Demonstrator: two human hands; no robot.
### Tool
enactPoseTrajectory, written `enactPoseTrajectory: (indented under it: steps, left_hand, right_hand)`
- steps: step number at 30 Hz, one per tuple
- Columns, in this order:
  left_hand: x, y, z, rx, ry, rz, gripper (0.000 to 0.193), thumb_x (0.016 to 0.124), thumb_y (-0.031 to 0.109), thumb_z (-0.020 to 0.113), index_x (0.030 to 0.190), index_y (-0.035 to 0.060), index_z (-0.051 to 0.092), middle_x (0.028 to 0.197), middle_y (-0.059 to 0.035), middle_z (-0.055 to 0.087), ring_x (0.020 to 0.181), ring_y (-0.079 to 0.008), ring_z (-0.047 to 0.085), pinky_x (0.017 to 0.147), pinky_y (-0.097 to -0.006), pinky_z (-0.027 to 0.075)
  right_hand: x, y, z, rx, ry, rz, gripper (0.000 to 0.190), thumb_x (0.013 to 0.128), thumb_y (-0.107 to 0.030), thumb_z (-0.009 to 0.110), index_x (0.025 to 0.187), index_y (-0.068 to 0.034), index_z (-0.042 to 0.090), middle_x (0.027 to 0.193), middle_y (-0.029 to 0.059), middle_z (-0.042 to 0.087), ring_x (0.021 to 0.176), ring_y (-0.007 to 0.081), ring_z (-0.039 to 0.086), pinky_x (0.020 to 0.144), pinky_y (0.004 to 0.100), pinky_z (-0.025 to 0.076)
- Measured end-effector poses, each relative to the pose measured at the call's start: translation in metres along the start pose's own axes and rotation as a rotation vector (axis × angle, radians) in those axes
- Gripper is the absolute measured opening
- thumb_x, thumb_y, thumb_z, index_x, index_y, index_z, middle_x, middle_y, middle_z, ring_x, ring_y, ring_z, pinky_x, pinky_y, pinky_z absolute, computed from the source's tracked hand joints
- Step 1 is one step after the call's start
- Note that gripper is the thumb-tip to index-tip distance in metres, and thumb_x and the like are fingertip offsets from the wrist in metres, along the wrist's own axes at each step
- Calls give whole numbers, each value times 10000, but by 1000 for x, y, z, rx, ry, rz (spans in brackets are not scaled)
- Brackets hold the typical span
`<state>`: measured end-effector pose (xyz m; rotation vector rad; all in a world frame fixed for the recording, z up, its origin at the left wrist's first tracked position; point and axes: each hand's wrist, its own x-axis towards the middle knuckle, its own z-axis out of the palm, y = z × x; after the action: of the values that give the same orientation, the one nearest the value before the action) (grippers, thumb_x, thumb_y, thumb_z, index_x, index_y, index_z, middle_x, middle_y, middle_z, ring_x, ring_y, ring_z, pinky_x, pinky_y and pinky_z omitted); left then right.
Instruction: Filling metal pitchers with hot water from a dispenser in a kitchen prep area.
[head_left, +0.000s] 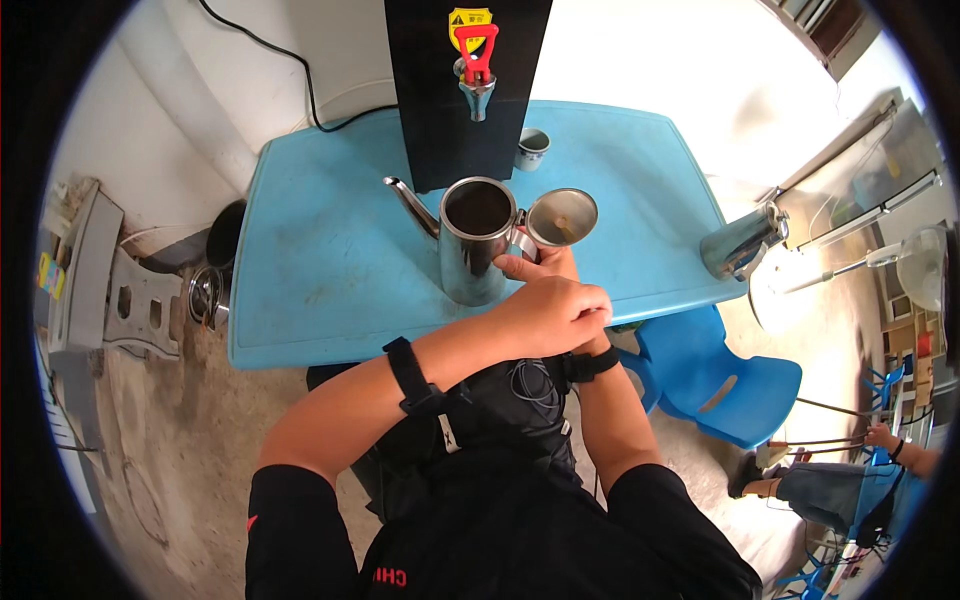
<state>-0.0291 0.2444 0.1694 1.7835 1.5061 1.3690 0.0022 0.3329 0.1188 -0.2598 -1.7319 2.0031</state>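
A stainless steel kettle (474, 262) with a long spout stands upright on a light blue table (322, 240). Its round lid (562, 217) is swung up on the handle side, and the inside looks dark. My right hand (551, 264) is wrapped around the kettle handle (525, 246), thumb towards the body. My left hand (559, 311) crosses over from the left, fingers curled, against my right wrist. Behind the kettle rises a black water dispenser (420, 112) with a red-handled metal tap (477, 75). The kettle is in front of this tap, not under its outlet.
A small patterned cup (531, 150) sits beside the dispenser. Another metal pitcher (739, 244) is at the table's right edge. A blue plastic chair (720, 390) stands close on my right, a grey stool (142, 307) at left. Another person's hand (885, 439) shows far right.
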Motion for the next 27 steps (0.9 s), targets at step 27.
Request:
enactPoseTrajectory:
  steps: [27]
  left_hand:
    - [-147,-31,-35,-371,174,-710,239,934,211,455,918,25,605,623,-1,528,563,-61,476,528,-211,394]
  right_hand:
    - [2,25,-17,-240,73,128,714,701,-211,806,1261,72,465,964,52,614,864,108,561,747,248,494]
